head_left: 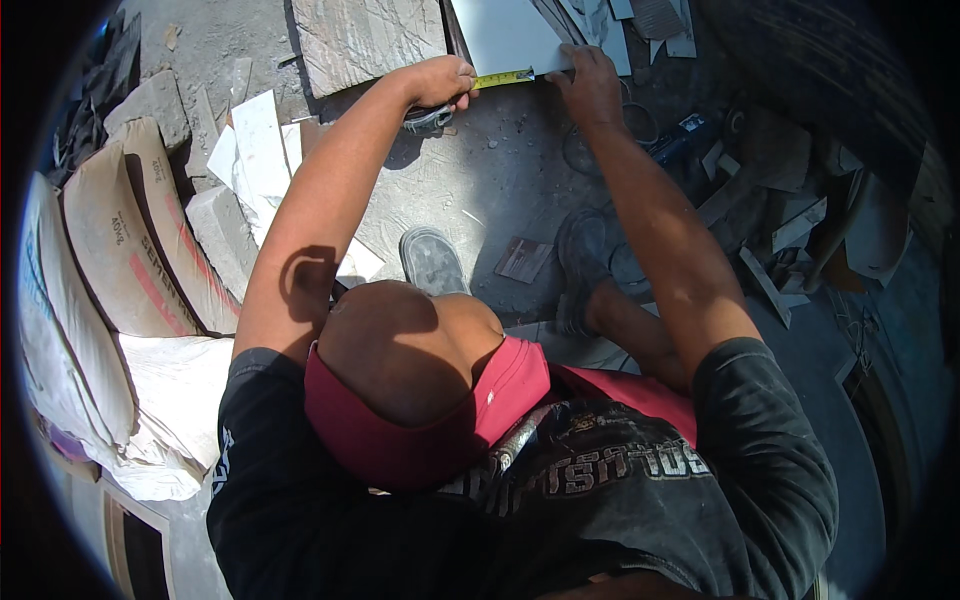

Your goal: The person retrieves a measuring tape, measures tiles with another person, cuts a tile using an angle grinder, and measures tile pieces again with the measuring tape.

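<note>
Fingers closed, my left hand (440, 82) holds a tape measure, whose yellow blade (503, 79) stretches to the right along the near edge of a white tile (508, 35). A dark, partly shiny object (428, 121) shows just below that hand; it may be the tape's case. My right hand (592, 88) grips the near right edge of the tile, thumb below and fingers on top. The blade's end lies a little left of its thumb.
A rough grey-brown slab (370, 40) lies left of the tile. Cement sacks (125, 240) and white tile offcuts (258, 150) are at the left. On the right are a blue power tool (685, 138), a cable loop and broken tile pieces (800, 225). A small brown piece (523, 259) lies between my feet.
</note>
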Demonstrator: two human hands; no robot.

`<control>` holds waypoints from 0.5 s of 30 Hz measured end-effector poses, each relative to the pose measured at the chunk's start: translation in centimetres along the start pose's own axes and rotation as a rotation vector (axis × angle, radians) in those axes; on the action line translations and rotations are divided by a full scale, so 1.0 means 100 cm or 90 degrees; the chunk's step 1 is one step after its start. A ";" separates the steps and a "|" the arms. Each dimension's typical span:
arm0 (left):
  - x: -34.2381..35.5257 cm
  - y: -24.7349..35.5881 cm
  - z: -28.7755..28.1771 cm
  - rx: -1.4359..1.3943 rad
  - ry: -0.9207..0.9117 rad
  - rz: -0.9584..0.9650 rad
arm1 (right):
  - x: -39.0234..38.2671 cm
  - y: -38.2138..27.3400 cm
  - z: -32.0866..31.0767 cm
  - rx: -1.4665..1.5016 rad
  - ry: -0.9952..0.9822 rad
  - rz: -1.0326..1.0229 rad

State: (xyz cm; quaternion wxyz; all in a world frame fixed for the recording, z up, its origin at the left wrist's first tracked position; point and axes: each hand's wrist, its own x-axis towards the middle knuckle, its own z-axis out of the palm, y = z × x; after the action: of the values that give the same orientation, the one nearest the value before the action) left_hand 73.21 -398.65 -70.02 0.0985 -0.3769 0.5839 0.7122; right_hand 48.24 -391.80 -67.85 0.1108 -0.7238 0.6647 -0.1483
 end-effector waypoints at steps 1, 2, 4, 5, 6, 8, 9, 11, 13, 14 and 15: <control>0.000 0.001 0.001 0.012 0.007 0.007 | 0.000 0.001 -0.001 -0.002 -0.005 0.016; -0.003 0.001 0.001 0.013 0.005 0.007 | 0.000 0.000 0.000 -0.003 -0.005 0.018; -0.011 -0.001 0.001 -0.066 0.023 -0.021 | -0.001 -0.001 0.002 -0.006 0.024 0.045; -0.015 -0.002 -0.001 -0.064 0.018 -0.019 | 0.000 0.000 0.002 -0.010 0.025 0.050; -0.022 -0.005 -0.003 -0.062 0.013 -0.022 | 0.001 -0.001 0.001 0.005 0.024 0.046; -0.031 -0.003 -0.005 -0.052 -0.007 -0.020 | 0.002 0.001 -0.002 0.014 0.026 0.045; -0.034 -0.006 -0.005 -0.049 -0.007 -0.022 | 0.002 -0.002 -0.004 0.015 0.012 0.053; -0.037 -0.011 -0.004 -0.079 -0.016 -0.027 | 0.004 -0.007 -0.010 0.017 -0.001 0.064; -0.034 -0.009 0.000 -0.061 -0.007 -0.033 | 0.003 -0.008 -0.015 -0.008 -0.009 0.069; -0.031 -0.007 0.002 -0.029 0.014 -0.015 | 0.002 -0.008 -0.017 -0.007 -0.009 0.071; -0.027 -0.005 0.004 0.002 0.034 0.004 | 0.000 -0.006 -0.019 0.035 -0.008 0.027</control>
State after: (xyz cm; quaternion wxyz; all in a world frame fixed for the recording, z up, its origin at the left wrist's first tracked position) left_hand 75.15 -397.31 -68.62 0.0811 -0.3939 0.5884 0.7015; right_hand 48.12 -391.65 -65.85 0.1384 -0.7072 0.6747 -0.1596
